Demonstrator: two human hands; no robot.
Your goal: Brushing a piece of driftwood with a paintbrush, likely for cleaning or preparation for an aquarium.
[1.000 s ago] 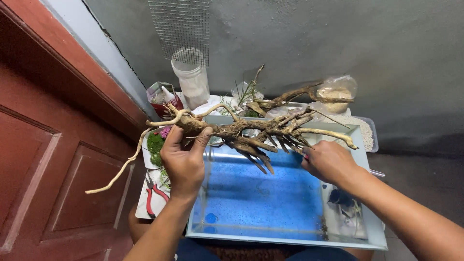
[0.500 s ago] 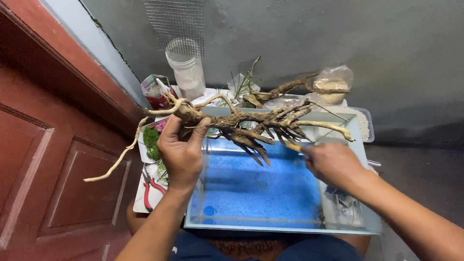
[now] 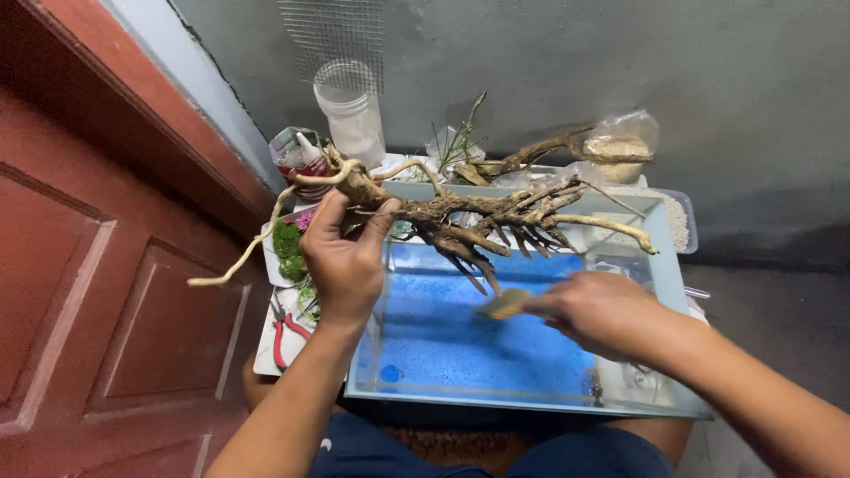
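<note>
Since the earlier frame, the right hand [image 3: 595, 310] has dropped away from the driftwood branch [image 3: 460, 217] toward the near half of the glass tank [image 3: 531, 403], fingers closed around a small brush [image 3: 503, 304]. Left hand [image 3: 347, 261] grips the branch's thick end, holding it across the tank's far-left corner, above the blue tank floor [image 3: 460, 341]. Red pliers [image 3: 285, 332] lie beside the tank's left edge.

A clear plastic jar [image 3: 352, 111] stands by the grey wall, under a wire mesh panel [image 3: 339, 35]. Red-handled pliers [image 3: 285, 329] lie on a white tray [image 3: 266, 350], beside green moss [image 3: 287, 241]. A red door [image 3: 97, 265] fills the left.
</note>
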